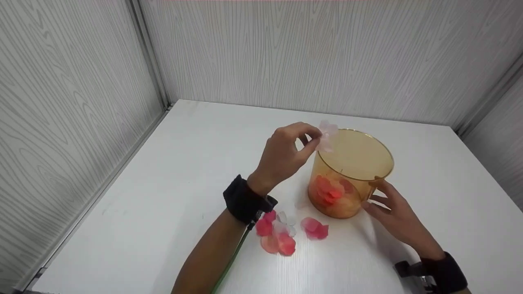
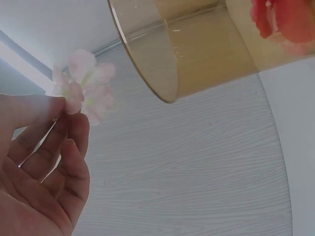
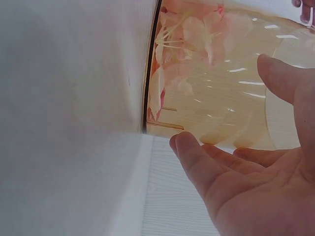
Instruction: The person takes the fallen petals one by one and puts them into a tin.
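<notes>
My left hand [image 1: 286, 151] pinches a pale pink artificial flower [image 2: 81, 86] between thumb and fingertips, beside the rim of a translucent amber container [image 1: 355, 153]. The container stands upright on the white table, its round mouth facing up. Red and orange petals [image 1: 327, 192] show through its lower wall, and pale blossoms [image 3: 204, 34] show inside it in the right wrist view. On the container's right side, my right hand [image 1: 394, 214] holds the wall with thumb and fingers spread apart around it.
Loose pink, white and peach petals [image 1: 282, 234] lie on the table [image 1: 163, 175] near my left wrist. A small cluster of pink petals [image 1: 314, 228] lies just in front of the container. Wood-grain panels [image 1: 286, 53] wall the table at the back and sides.
</notes>
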A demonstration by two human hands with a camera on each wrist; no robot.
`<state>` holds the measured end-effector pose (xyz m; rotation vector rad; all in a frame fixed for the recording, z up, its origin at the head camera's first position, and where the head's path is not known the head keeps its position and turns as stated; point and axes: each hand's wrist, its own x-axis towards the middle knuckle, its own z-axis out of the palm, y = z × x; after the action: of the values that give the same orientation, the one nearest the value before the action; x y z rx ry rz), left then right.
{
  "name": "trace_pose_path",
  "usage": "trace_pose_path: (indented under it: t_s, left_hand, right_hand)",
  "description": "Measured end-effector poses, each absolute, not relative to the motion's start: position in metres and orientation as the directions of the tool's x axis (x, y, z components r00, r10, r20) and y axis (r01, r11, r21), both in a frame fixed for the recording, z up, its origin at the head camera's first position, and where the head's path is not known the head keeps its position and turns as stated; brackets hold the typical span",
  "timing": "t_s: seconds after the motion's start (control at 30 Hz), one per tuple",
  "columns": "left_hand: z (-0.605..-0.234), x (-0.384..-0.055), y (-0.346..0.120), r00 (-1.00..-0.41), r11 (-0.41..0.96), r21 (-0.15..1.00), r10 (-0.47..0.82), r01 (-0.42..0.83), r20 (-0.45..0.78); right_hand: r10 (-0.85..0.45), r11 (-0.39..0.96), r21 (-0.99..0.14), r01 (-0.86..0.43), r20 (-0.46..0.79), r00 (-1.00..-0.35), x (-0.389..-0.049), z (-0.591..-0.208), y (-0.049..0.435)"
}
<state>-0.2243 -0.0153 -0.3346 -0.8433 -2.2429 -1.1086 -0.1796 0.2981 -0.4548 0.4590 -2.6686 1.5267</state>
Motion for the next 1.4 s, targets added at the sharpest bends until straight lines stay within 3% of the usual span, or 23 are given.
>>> trace_pose_path:
  t_s: [0.2, 0.43, 1.4]
  left_hand:
    - [-0.35, -0.225, 0.001, -0.649, 0.468, 0.483, 0.311, 0.741, 0.694]
    - [-0.364, -0.227, 0.011, -0.647, 0.52, 0.433, 0.354, 0.737, 0.675]
    - [-0.361, -0.229, 0.01, -0.583, 0.564, 0.272, 0.495, 0.78, 0.645]
  right_hand:
    - [-0.236, 0.46, -0.847, -0.267, 0.173, -0.956, -0.18, -0.455, 0.297]
    - [-0.235, 0.476, -0.84, -0.262, 0.166, -0.958, -0.181, -0.456, 0.295]
    - [-0.243, 0.475, -0.833, -0.282, 0.184, -0.952, -0.182, -0.454, 0.298]
